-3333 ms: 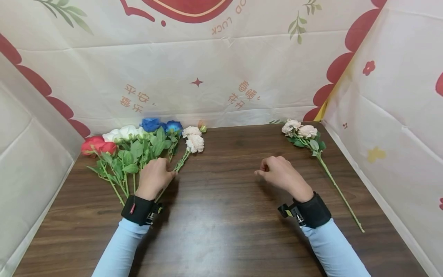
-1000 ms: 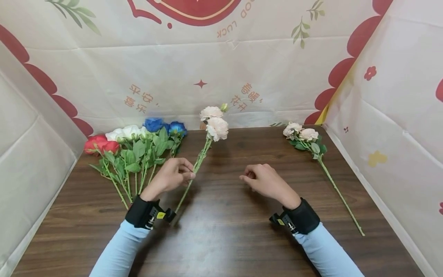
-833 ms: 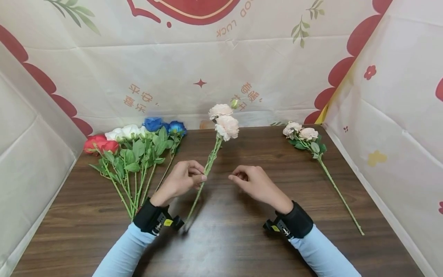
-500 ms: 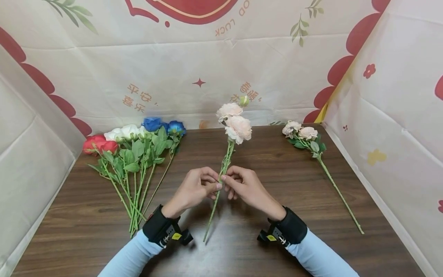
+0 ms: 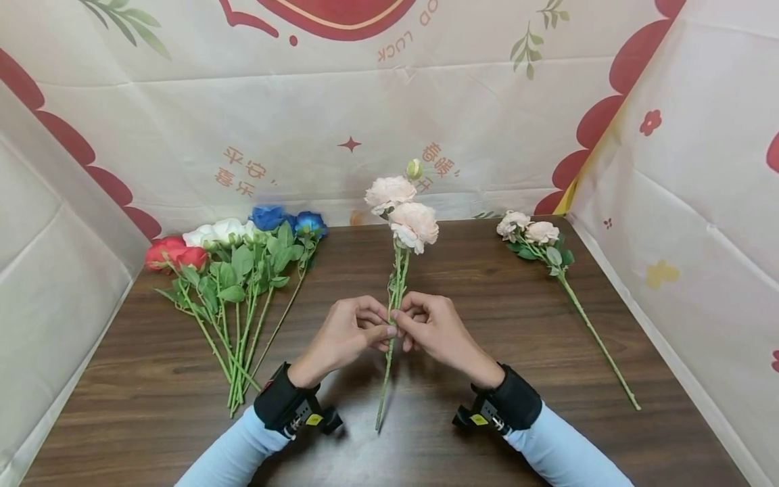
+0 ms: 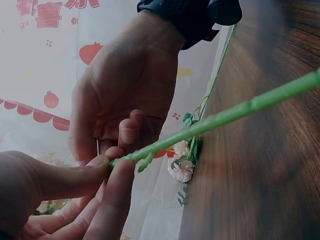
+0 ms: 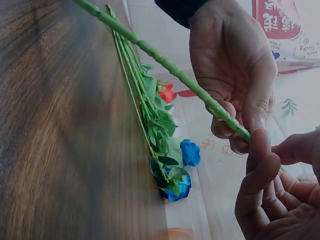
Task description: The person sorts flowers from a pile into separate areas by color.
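At the left of the white printed cloth backdrop (image 5: 182,122), orange characters (image 5: 240,170) read 平安喜乐. Below them, on the brown wood-grain table (image 5: 152,419), lies a leafy green bundle of red, white and blue roses (image 5: 241,262), its blooms toward the backdrop and stems converging toward the person.

The left hand (image 5: 349,331) pinches, between thumb and fingers, the green stem of a two-bloomed pale pink flower (image 5: 398,270), which is held up at the middle, over the table. Its long axis is nearly upright in the head view, leaning slightly right, blooms and bud at the top, bare end toward the person. Above, reversed lettering (image 5: 398,46) shows LUCK; characters behind the bud are partly covered.

The right hand (image 5: 441,331) pinches the same stem, close beside the left. Farther right, a leafy pale pink flower sprig (image 5: 552,256) lies slantwise, its bare end toward the near right.

The left wrist view reveals a short side shoot (image 6: 146,162) on the held stem; the right wrist view shows a red label (image 7: 276,20) with white characters.
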Available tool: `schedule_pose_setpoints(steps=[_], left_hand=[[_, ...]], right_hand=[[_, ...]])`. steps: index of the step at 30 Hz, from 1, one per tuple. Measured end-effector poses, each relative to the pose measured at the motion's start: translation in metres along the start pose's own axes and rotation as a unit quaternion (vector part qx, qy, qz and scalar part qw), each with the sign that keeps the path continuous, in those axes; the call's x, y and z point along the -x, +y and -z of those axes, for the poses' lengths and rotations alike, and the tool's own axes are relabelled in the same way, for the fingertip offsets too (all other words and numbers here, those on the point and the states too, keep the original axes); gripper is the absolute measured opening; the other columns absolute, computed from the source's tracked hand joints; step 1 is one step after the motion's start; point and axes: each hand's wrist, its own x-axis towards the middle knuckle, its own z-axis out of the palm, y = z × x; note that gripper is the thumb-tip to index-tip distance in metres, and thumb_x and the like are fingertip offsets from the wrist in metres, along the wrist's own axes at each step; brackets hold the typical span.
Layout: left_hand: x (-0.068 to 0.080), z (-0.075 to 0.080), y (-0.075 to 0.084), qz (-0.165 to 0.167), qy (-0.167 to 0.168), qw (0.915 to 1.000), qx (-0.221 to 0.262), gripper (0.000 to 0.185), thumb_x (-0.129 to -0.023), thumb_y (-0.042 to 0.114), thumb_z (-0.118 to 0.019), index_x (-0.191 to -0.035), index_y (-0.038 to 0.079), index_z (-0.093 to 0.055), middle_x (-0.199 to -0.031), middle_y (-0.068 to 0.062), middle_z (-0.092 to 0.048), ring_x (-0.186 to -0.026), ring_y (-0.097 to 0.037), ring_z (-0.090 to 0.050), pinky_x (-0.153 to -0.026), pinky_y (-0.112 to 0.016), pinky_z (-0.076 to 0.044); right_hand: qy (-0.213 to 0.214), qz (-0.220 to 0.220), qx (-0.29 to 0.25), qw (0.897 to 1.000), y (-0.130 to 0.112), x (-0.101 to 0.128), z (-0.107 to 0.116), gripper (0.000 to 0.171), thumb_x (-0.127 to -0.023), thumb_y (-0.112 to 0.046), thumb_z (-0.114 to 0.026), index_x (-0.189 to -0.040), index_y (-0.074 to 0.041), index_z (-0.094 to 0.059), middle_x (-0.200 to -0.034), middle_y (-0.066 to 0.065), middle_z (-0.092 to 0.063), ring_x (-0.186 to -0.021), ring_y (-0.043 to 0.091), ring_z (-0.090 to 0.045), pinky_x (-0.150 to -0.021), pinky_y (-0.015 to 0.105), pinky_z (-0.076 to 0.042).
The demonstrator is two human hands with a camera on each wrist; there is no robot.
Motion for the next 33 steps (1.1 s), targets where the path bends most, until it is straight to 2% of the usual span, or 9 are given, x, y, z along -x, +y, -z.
schedule_pose_setpoints(steps=[3, 8, 13, 19, 21, 26, 33], left_hand=[[0.0, 0.001, 0.0, -0.008, 0.005, 0.9995, -0.029, 0.017, -0.09, 0.005, -0.078, -0.104, -0.001, -0.07, -0.095, -0.02, -0.077, -0.075, -0.021, -0.077, -0.076, -0.047, -0.065], [-0.001, 0.009, -0.001, -0.013, 0.029, 0.9956, -0.088, 0.023, -0.088, 0.017, -0.083, -0.103, 0.004, -0.071, -0.093, -0.01, -0.077, -0.076, -0.017, -0.074, -0.071, -0.031, -0.061], [-0.002, 0.015, -0.003, -0.004, 0.017, 0.9974, -0.07, 0.027, -0.091, 0.018, -0.08, -0.109, 0.002, -0.068, -0.096, -0.012, -0.076, -0.08, -0.03, -0.076, -0.074, -0.038, -0.062], [-0.002, 0.016, -0.004, -0.001, 0.002, 0.9975, -0.07, 0.027, -0.094, 0.018, -0.077, -0.113, 0.003, -0.067, -0.1, -0.017, -0.077, -0.085, -0.039, -0.075, -0.076, -0.038, -0.062], [-0.002, 0.016, -0.004, 0.005, 0.001, 0.998, -0.064, 0.027, -0.095, 0.019, -0.076, -0.115, 0.004, -0.066, -0.103, -0.02, -0.076, -0.087, -0.041, -0.075, -0.079, -0.044, -0.063], [0.0, 0.018, -0.004, 0.009, 0.001, 0.9981, -0.061, 0.028, -0.096, 0.019, -0.075, -0.118, 0.005, -0.065, -0.107, -0.023, -0.075, -0.091, -0.044, -0.073, -0.086, -0.054, -0.061], [0.0, 0.019, -0.003, 0.01, 0.003, 0.9977, -0.067, 0.028, -0.096, 0.018, -0.074, -0.119, 0.005, -0.065, -0.103, -0.017, -0.076, -0.09, -0.042, -0.074, -0.085, -0.055, -0.061]], right_hand=[[-0.007, 0.004, 0.003, 1.0, 0.0, -0.001, 0.003, 0.015, -0.101, -0.01, -0.066, -0.089, -0.002, -0.069, -0.064, 0.016, -0.07, -0.05, 0.023, -0.067, -0.044, 0.036, -0.055], [-0.032, -0.016, 0.023, 0.999, 0.002, -0.006, 0.021, 0.014, -0.1, -0.01, -0.065, -0.09, -0.004, -0.071, -0.074, 0.02, -0.072, -0.054, 0.026, -0.069, -0.049, 0.048, -0.058], [-0.047, -0.075, 0.07, 0.994, 0.018, -0.015, 0.059, 0.018, -0.102, -0.012, -0.062, -0.089, -0.002, -0.071, -0.074, 0.015, -0.071, -0.056, 0.024, -0.069, -0.052, 0.044, -0.06], [-0.09, -0.171, 0.092, 0.977, 0.047, -0.016, 0.114, 0.021, -0.102, -0.01, -0.058, -0.089, 0.004, -0.066, -0.074, 0.011, -0.069, -0.061, 0.018, -0.068, -0.057, 0.032, -0.059], [-0.102, -0.195, 0.095, 0.971, 0.054, -0.012, 0.133, 0.021, -0.102, -0.008, -0.057, -0.086, 0.004, -0.064, -0.073, 0.01, -0.067, -0.062, 0.018, -0.067, -0.058, 0.031, -0.058], [-0.118, -0.239, 0.119, 0.957, 0.065, 0.005, 0.174, 0.028, -0.103, -0.004, -0.053, -0.075, -0.001, -0.057, -0.069, 0.008, -0.063, -0.06, 0.018, -0.063, -0.057, 0.03, -0.055], [-0.149, -0.292, 0.148, 0.933, 0.08, 0.026, 0.215, 0.033, -0.101, -0.001, -0.049, -0.069, -0.004, -0.057, -0.061, 0.003, -0.057, -0.052, 0.012, -0.053, -0.052, 0.026, -0.047]])
